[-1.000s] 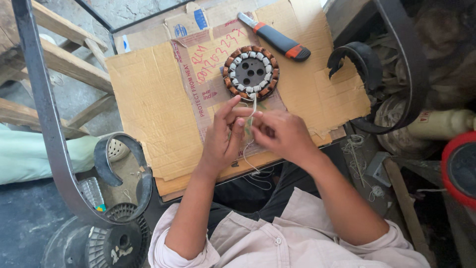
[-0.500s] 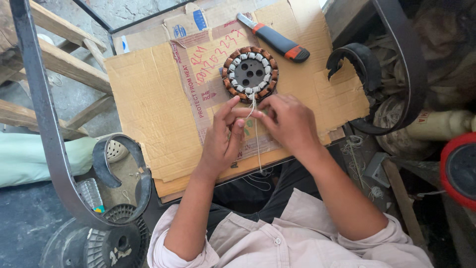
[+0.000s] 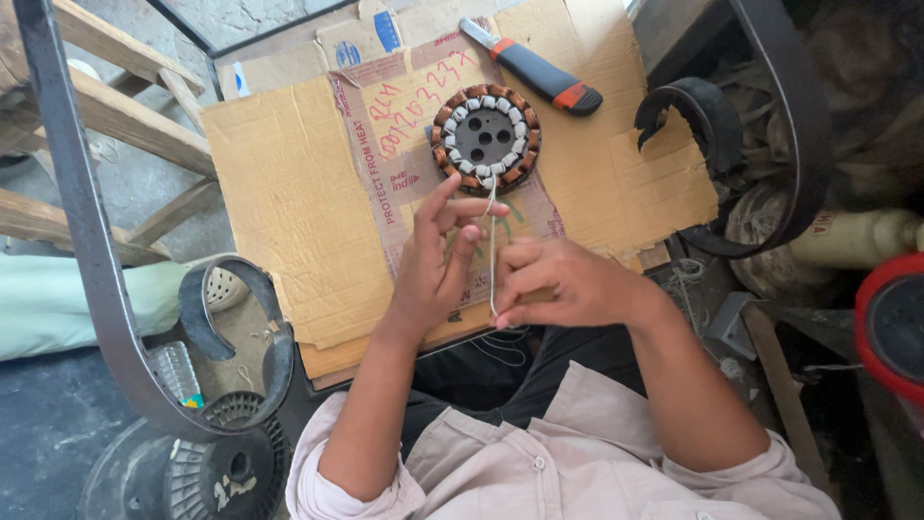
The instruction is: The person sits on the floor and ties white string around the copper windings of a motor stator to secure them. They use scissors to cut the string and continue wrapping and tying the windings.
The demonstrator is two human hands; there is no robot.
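At the far left a curved dark metal bar (image 3: 82, 241) sweeps down past wooden planks (image 3: 115, 116) to a black round fan grille (image 3: 192, 472) on the floor. A flattened brown cardboard sheet (image 3: 289, 202) serves as the work surface. The left hand (image 3: 438, 255) is spread, fingers loosely fanned, its fingertips touching a thin pale string (image 3: 492, 250). The string runs taut from the round copper-wound stator with white insulators (image 3: 485, 137), which lies on the cardboard just beyond the fingers. The right hand (image 3: 558, 284) pinches the string's near end between thumb and forefinger. A grey-and-orange utility knife (image 3: 532, 67) lies beyond the stator. Right of the cardboard sits a curved black band (image 3: 707, 116), and a red-rimmed round thing (image 3: 890, 327) at the edge.
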